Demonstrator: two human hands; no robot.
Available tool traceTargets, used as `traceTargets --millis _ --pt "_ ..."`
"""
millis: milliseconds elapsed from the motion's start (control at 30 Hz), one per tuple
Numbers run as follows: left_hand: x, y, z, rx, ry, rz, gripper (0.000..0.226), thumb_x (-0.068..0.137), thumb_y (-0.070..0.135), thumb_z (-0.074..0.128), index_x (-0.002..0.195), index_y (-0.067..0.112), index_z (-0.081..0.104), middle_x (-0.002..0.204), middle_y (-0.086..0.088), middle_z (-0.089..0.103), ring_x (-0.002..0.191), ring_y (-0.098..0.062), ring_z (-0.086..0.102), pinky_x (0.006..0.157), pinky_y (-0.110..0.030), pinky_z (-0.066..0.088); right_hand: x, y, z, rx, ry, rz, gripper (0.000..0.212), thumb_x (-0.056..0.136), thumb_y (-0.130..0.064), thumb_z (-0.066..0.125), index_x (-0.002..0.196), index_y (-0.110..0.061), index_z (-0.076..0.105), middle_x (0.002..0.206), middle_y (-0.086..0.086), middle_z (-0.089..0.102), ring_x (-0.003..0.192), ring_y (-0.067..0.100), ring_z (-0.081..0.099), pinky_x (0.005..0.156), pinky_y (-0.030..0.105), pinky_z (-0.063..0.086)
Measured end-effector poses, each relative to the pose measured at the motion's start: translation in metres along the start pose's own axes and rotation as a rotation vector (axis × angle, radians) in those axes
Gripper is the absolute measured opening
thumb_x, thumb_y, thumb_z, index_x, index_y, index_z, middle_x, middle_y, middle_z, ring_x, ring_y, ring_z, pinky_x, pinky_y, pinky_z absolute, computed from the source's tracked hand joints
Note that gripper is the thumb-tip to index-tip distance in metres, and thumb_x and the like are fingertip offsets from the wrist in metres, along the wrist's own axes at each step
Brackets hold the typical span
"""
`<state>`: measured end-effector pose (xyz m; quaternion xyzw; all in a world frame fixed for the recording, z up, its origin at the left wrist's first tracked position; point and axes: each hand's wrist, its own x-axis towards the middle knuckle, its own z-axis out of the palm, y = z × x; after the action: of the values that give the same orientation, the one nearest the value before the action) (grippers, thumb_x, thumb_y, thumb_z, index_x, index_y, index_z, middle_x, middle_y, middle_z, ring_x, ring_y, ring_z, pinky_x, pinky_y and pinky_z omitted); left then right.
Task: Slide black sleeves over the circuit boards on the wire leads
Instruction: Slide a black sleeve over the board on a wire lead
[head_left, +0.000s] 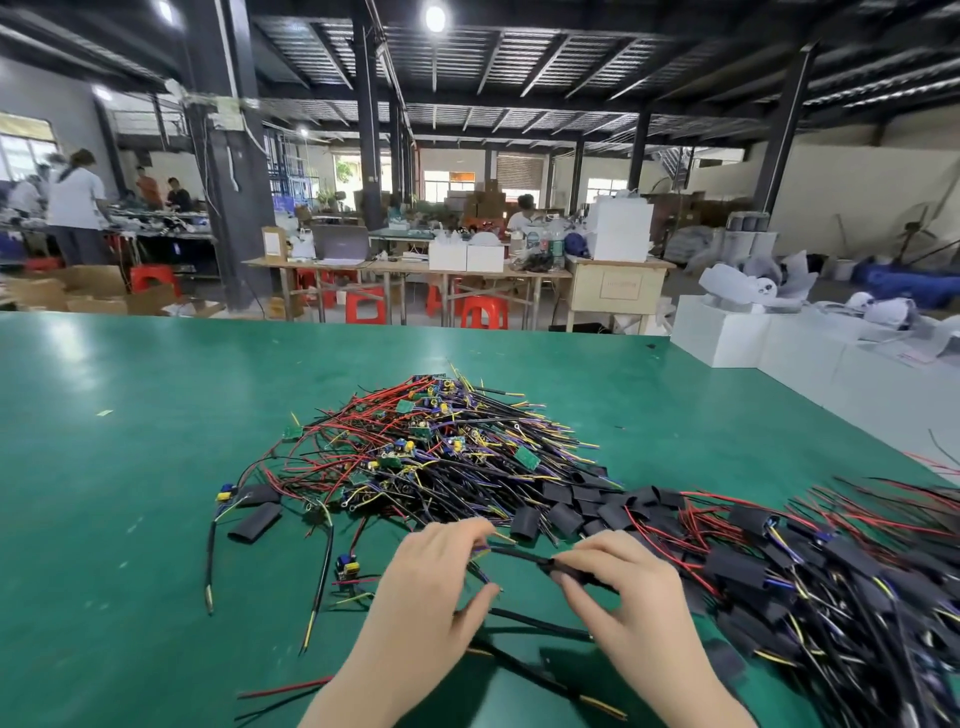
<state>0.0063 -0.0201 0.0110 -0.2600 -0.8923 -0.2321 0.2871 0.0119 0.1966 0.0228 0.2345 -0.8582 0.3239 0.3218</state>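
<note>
Both hands, left hand (436, 566) and right hand (618, 587), pinch a flat matte black sleeve (563, 567).

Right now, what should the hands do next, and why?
Probably push the black sleeve in the right hand further left along the wire lead that the left hand pinches; the sleeve seems only partway along.
</note>
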Motion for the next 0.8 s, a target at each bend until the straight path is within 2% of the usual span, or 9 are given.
traceTargets --millis 100,233,333,433,567,667,800 --pt "-0.004 -0.012 -0.003 0.017 -0.032 -0.120 0.050 0.084 0.032 0.071 0.129 0.022 0.054 0.116 0.015 0.059 0.106 -0.005 0.053 0.093 -0.017 0.034 0.002 0.003 -0.005 0.023 0.065 0.045 0.020 0.069 -0.002 0.082 0.080 -0.017 0.075 0.080 -0.014 0.064 0.077 0.002 0.059 0.071 0.018 0.048" --pt "-0.001 -0.013 -0.009 -0.008 0.009 -0.182 0.023 0.082 0.018 0.076 0.104 0.022 0.068 0.097 0.015 0.065 0.092 -0.013 0.061 0.081 -0.026 0.043 0.003 0.007 -0.010 0.040 0.108 0.071 0.021 0.068 -0.001 0.083 0.079 -0.016 0.075 0.081 -0.014 0.065 0.079 0.002 0.061 0.072 0.015 0.047" --pt "0.000 -0.011 -0.013 -0.123 0.059 -0.227 0.022 0.083 0.010 0.074 0.101 0.022 0.069 0.094 0.017 0.064 0.090 -0.008 0.060 0.082 -0.030 0.049 0.004 0.009 -0.012 0.045 0.114 0.072 0.022 0.068 -0.001 0.083 0.080 -0.017 0.074 0.082 -0.015 0.064 0.079 0.002 0.061 0.073 0.014 0.047" --pt "0.001 -0.006 -0.018 -0.225 0.095 -0.240 0.029 0.086 0.010 0.071 0.112 0.024 0.068 0.099 0.017 0.066 0.095 -0.003 0.060 0.087 -0.026 0.048 0.004 0.011 -0.014 0.033 0.108 0.062 0.022 0.069 -0.002 0.083 0.080 -0.019 0.072 0.083 -0.016 0.064 0.080 0.002 0.060 0.074 0.013 0.045" --pt "0.002 0.004 -0.026 -0.343 0.124 -0.206 0.034 0.086 0.005 0.069 0.115 0.023 0.068 0.101 0.017 0.066 0.097 0.000 0.060 0.085 -0.015 0.045 0.001 0.011 -0.016 0.046 0.059 0.051 0.020 0.075 -0.011 0.079 0.088 -0.022 0.069 0.090 -0.016 0.062 0.085 0.000 0.060 0.073 0.007 0.041" --pt "0.007 0.007 -0.028 -0.362 0.136 -0.176 0.036 0.085 0.002 0.070 0.115 0.021 0.069 0.105 0.016 0.067 0.100 0.001 0.060 0.086 -0.009 0.043 0.000 0.011 -0.016 0.028 -0.001 0.025 0.019 0.082 -0.018 0.074 0.097 -0.026 0.068 0.097 -0.016 0.061 0.089 0.001 0.060 0.078 0.014 0.045" --pt "0.002 0.011 -0.039 -0.357 0.096 -0.154 0.037 0.083 -0.004 0.069 0.109 0.022 0.071 0.102 0.018 0.069 0.098 0.003 0.062 0.086 -0.009 0.044 0.000 0.011 -0.015 -0.012 -0.018 0.005 0.021 0.082 -0.012 0.074 0.098 -0.023 0.067 0.096 -0.015 0.060 0.088 0.001 0.059 0.079 0.022 0.048"
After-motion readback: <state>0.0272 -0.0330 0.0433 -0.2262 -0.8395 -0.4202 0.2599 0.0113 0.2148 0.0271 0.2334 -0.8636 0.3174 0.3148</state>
